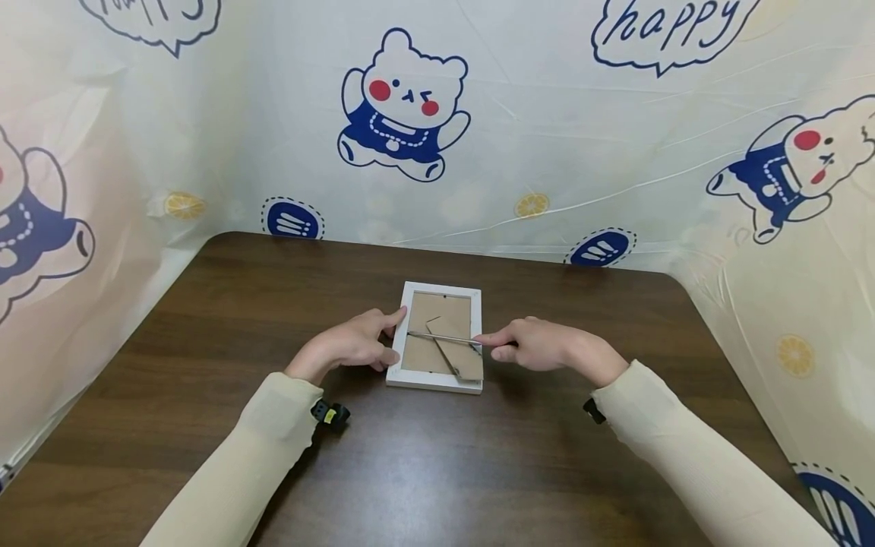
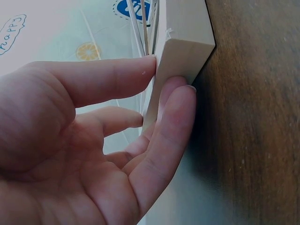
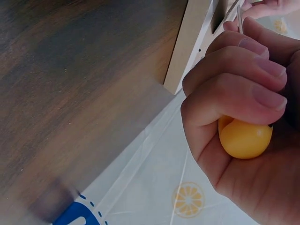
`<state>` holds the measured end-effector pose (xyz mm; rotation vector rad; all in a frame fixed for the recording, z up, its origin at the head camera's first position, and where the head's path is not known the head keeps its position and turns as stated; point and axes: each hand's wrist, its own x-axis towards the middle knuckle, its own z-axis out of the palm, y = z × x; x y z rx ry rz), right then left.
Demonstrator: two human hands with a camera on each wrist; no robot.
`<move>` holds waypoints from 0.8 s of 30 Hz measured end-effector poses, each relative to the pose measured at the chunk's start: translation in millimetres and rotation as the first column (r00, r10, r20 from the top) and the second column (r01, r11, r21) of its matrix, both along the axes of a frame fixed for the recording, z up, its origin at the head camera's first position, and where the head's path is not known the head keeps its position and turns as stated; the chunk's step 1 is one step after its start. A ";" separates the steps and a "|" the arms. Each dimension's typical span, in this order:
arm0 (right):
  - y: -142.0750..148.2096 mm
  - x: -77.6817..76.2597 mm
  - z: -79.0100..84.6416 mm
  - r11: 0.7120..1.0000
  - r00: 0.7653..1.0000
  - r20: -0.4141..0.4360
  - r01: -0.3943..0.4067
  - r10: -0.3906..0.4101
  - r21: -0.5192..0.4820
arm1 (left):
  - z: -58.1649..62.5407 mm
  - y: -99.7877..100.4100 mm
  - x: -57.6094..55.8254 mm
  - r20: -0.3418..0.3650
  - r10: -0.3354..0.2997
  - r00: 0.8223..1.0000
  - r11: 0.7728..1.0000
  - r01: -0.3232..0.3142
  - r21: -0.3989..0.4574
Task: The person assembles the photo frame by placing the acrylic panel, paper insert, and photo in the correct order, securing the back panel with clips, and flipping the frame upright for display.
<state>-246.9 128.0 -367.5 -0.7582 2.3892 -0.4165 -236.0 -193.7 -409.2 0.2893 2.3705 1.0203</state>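
Left hand (image 1: 350, 339): fingers (image 2: 161, 140) are spread, tips rested against the 9 o'clock edge of the white picture frame (image 1: 432, 379).
Right hand (image 1: 536, 343): fingers are wrapped round a yellow handle (image 3: 246, 140), at the frame's 3 o'clock.
Metal shaft (image 1: 444, 337): held across the frame, pointed towards 9 o'clock.
Tan backing (image 1: 447, 305): faced upward; a loose-looking flap (image 1: 461, 358) is slanted towards 5 o'clock.
Frame's place: laid near the middle of the brown tabletop (image 1: 205, 395).
Writing: "happy" is printed on the curtain (image 1: 533, 137) at 1 o'clock; similar lettering is cut off at 11 o'clock.
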 end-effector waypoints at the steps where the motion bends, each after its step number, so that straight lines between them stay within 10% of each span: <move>1: 0.2 -0.1 -0.4 1.000 1.000 0.003 0.000 0.000 -0.002 | -0.1 0.1 -0.2 0.002 0.000 1.000 1.000 0.000 0.001; 24: 2.0 -1.3 -5.7 1.000 0.999 0.042 0.020 -0.019 -0.011 | 0.1 -0.3 -1.2 0.010 0.000 1.000 1.000 0.000 0.002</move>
